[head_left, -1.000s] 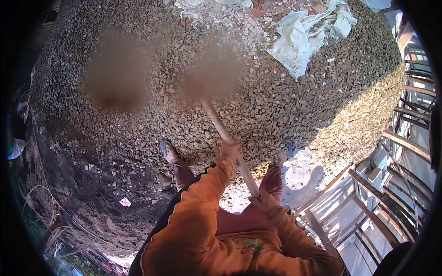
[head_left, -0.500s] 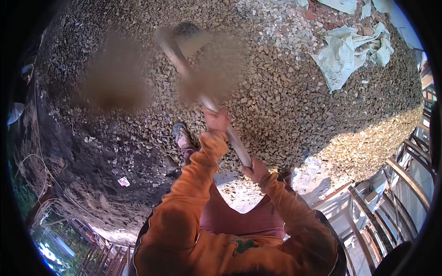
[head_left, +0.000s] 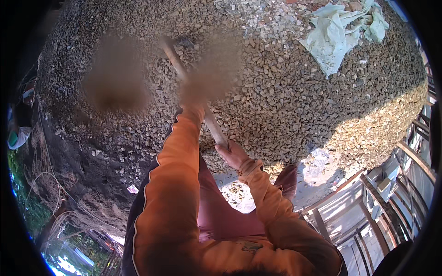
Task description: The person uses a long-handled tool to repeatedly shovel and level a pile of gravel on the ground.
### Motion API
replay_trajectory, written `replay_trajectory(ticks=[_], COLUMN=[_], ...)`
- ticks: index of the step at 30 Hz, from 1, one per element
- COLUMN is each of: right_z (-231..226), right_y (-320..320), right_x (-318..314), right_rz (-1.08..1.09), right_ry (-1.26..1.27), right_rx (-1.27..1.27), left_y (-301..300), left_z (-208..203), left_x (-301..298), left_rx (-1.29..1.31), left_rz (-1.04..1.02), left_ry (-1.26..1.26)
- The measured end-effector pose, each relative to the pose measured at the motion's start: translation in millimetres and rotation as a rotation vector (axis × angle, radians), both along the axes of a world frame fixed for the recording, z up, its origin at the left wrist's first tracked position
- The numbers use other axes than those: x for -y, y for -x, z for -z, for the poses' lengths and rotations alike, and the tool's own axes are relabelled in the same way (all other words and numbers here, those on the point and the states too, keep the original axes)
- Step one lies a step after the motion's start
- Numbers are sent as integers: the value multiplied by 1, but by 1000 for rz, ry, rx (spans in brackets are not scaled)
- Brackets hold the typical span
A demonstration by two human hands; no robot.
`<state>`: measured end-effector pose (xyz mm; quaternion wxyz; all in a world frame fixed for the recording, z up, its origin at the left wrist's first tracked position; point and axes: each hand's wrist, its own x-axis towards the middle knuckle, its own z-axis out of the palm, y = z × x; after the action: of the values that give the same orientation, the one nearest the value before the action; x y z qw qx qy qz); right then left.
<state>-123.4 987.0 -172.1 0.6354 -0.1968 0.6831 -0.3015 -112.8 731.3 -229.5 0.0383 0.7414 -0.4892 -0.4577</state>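
Hoe (head_left: pixel 215 128) in both hands, its wooden shaft (head_left: pixel 175 57) running from near the centre of the view out toward eleven o'clock. At that far end a dark blade (head_left: pixel 185 42) shows only in part, low against the gravel (head_left: pixel 276 96); whether it is sunk among the stones or lies on them cannot be told. Left hand (head_left: pixel 195 109) holds the shaft partway up, just off centre toward half past ten, though a brown blur covers most of its fingers. Right hand (head_left: pixel 234 155) is closed around the near end, just off centre toward five o'clock. Both arms wear orange sleeves (head_left: pixel 177 184), the left one stretched farther out. Maroon trousers (head_left: pixel 221 211) show beneath, toward six o'clock.

Gravel spreads across the upper half, sunlit at three o'clock. Pale cloth (head_left: pixel 332 39) lies crumpled on it between one and two o'clock. Dark soil (head_left: pixel 96 177) borders the stones toward eight o'clock, with a small pinkish scrap (head_left: pixel 132 189) on it. Timber (head_left: pixel 384 202) stands in rows near four o'clock.
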Motion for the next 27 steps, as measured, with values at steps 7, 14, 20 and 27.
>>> replay_trajectory(ticks=[7, 14, 20, 27], right_z=[-106, -205, -237, -68], right_y=[29, 52, 39, 13], right_x=[-158, -323, -385, -136], right_rz=[-140, -353, -537, -485], right_ry=[-176, -541, -569, -92], right_rx=[-50, -228, -289, -344], left_y=[5, -5, -40, -82], left_z=[-41, -63, -101, -68], left_x=[-191, -414, -463, -178], left_rx=[-217, -300, -501, -682], left_rz=[-358, -591, -631, -760], left_ry=[-245, -518, -859, -148])
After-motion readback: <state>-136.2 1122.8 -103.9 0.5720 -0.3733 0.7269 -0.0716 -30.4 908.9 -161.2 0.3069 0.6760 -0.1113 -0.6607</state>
